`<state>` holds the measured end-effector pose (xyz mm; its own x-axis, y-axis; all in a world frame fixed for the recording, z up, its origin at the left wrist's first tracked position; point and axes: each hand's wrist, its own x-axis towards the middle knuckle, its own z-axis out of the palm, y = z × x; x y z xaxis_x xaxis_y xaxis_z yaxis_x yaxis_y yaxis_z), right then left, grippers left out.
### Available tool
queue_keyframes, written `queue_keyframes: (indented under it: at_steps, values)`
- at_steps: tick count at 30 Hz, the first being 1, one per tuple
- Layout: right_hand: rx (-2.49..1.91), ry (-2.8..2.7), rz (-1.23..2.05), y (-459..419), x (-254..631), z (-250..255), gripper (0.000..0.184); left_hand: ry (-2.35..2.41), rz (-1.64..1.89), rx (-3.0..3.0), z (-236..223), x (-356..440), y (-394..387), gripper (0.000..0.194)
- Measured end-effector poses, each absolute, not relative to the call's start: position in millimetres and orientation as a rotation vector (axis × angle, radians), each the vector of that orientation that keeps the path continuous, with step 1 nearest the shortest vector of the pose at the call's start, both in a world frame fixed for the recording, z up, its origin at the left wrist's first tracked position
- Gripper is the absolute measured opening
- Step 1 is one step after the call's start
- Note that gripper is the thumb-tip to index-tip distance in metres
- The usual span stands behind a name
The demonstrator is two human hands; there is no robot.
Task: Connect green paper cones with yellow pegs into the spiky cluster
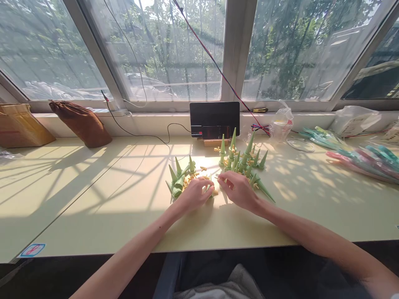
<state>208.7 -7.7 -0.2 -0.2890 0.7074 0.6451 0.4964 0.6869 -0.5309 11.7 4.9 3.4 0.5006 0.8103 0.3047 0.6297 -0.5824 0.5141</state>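
My left hand (198, 192) is closed around a small green cone (211, 181), partly hidden by the fingers, low over the table. Just to its right, my right hand (239, 190) is pinched, its fingertips near the cone; a tiny pale piece seems to show there, too small to name. Several green cones (177, 186) stand and lie beyond my left hand, with small orange-yellow pieces (187, 179) among them. Behind my right hand is a denser group of green cones (249, 145), some raised on stacked green parts. One loose orange-yellow piece (203, 168) lies between the groups.
A black tablet (215, 114) stands on a wooden holder at the window, with a cable (140, 135) running left. A brown drawstring bag (82, 124) and a cardboard box (25, 124) are at the back left. Plastic-wrapped bundles (364, 162) and a bagged cup (281, 126) lie right.
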Motion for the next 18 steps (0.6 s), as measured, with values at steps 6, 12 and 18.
queue_keyframes:
  at_steps: [6, 12, 18]
  values:
    - [-0.945, -1.952, 0.266, -8.0, 208.6, 1.1, 0.012, 1.189, 0.802, 2.394, -1.1, 10.4, 8.0, 0.018]
    - [-0.956, -1.926, 0.245, -9.6, 208.4, 3.9, 0.011, 1.188, 0.983, 2.250, 2.7, 9.6, 8.2, 0.024]
    - [-0.961, -1.930, 0.228, -10.8, 208.3, 5.5, 0.013, 1.173, 1.167, 2.187, 5.6, 8.8, 7.4, 0.027]
